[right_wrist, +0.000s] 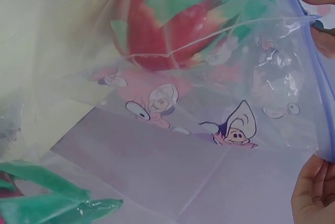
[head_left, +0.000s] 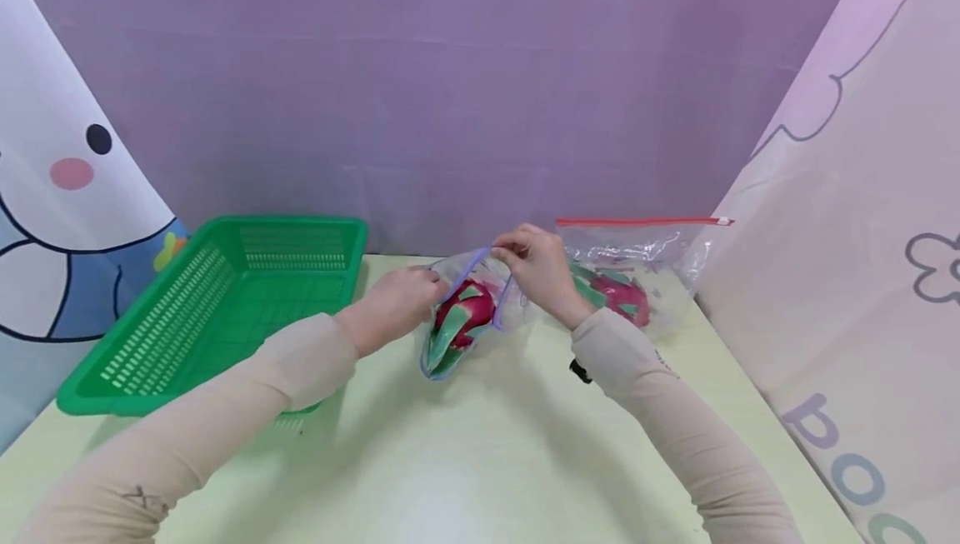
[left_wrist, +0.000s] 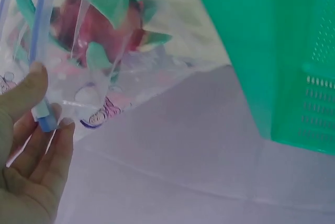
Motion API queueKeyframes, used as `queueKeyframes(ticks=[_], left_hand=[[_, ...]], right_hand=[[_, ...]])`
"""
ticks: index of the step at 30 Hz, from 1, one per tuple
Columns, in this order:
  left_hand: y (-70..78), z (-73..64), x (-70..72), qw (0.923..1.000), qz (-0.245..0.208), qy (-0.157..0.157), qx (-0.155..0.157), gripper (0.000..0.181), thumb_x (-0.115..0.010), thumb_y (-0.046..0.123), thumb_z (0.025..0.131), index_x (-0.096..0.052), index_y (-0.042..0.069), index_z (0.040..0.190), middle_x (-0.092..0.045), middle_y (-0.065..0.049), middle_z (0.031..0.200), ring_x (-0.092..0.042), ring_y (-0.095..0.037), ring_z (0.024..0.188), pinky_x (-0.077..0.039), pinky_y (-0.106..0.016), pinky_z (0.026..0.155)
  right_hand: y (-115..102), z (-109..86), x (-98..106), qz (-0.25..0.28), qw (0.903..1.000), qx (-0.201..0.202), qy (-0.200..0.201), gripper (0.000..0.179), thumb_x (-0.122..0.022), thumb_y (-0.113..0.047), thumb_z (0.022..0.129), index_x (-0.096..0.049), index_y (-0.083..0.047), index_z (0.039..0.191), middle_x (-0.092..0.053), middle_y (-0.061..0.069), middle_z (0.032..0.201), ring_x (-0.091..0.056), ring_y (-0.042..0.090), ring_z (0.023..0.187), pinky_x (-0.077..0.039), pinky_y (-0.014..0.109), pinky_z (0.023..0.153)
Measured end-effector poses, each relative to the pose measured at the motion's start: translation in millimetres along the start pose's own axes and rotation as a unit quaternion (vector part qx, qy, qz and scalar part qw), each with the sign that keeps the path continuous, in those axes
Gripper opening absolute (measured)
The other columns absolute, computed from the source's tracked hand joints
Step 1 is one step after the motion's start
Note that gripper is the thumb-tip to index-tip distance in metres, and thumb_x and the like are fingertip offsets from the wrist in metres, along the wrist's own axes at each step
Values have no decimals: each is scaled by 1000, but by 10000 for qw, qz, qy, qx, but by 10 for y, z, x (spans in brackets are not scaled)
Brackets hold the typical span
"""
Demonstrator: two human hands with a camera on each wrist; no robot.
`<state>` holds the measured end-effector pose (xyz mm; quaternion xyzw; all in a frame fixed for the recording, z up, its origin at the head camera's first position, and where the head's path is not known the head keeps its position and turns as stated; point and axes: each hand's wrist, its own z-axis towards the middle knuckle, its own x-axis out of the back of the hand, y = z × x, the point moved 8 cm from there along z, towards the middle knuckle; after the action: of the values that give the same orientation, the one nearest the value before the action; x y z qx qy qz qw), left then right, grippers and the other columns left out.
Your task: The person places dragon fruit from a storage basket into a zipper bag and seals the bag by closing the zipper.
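Note:
A clear zip bag with a purple-blue zip holds a red dragon fruit with green scales; cartoon figures are printed on the plastic. Near the slider end, my left hand pinches the zip edge, and the white-and-blue slider shows between thumb and fingers in the left wrist view. My right hand pinches the bag's rim further to the right. Between the hands the mouth gapes, with its two zip edges apart. In the right wrist view the dragon fruit shows through the plastic.
A green plastic basket with slotted sides stands on the left of the pale table. Behind my right hand lies another clear bag with a red zip, with a dragon fruit in it. Fabric walls surround the table.

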<state>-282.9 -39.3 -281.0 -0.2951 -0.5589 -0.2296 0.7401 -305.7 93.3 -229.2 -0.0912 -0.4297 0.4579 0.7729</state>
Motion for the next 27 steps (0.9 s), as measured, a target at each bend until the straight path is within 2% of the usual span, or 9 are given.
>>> queueKeyframes(ticks=[6, 9, 15, 20, 23, 27], left_hand=[[81, 3, 44, 9988, 326, 324, -178, 17, -74, 13, 77, -70, 9, 93, -69, -7, 85, -64, -20, 75, -56, -32, 69], [91, -22, 95, 9982, 233, 485, -258, 17, -75, 14, 76, -71, 8, 91, -69, -6, 83, -64, -20, 74, -56, -31, 66], [10, -76, 191, 9959, -257, 838, -210, 16, -77, 16, 73, -70, 9, 86, -69, -5, 81, -65, -18, 67, -55, -29, 62], [-88, -121, 215, 9925, -780, 935, -30, 16, -76, 16, 74, -70, 9, 87, -69, -3, 83, -66, -16, 70, -55, -28, 65], [-154, -151, 242, 9882, -1093, 1059, 155, 18, -75, 15, 75, -70, 9, 91, -69, -3, 86, -66, -15, 72, -55, -28, 68], [-242, -181, 295, 9777, -1559, 1371, 310, 16, -73, 14, 77, -70, 8, 91, -68, -3, 86, -65, -15, 72, -55, -29, 67]], right_hand=[[51, -10, 15, -10, 10000, -99, 0, 8, -69, -7, 80, -71, -1, 85, -66, 9, 78, -64, 18, 69, -53, 27, 63], [117, -16, 34, 92, 9995, -294, -42, 9, -68, -8, 81, -71, -1, 86, -66, 10, 81, -64, 19, 71, -53, 27, 65], [218, -29, 61, 122, 9977, -657, -148, 10, -66, -9, 83, -71, -2, 89, -66, 9, 86, -64, 19, 75, -54, 28, 68], [231, -36, 59, 140, 9966, -793, -188, 11, -66, -10, 84, -71, -2, 90, -65, 9, 85, -64, 19, 77, -54, 28, 69], [255, -47, 57, 239, 9952, -919, -230, 12, -65, -11, 84, -70, -3, 92, -65, 9, 86, -64, 19, 78, -54, 28, 71], [331, -80, 69, 355, 9923, -1158, -255, 14, -65, -12, 84, -70, -4, 94, -65, 9, 88, -63, 18, 79, -54, 29, 73]])
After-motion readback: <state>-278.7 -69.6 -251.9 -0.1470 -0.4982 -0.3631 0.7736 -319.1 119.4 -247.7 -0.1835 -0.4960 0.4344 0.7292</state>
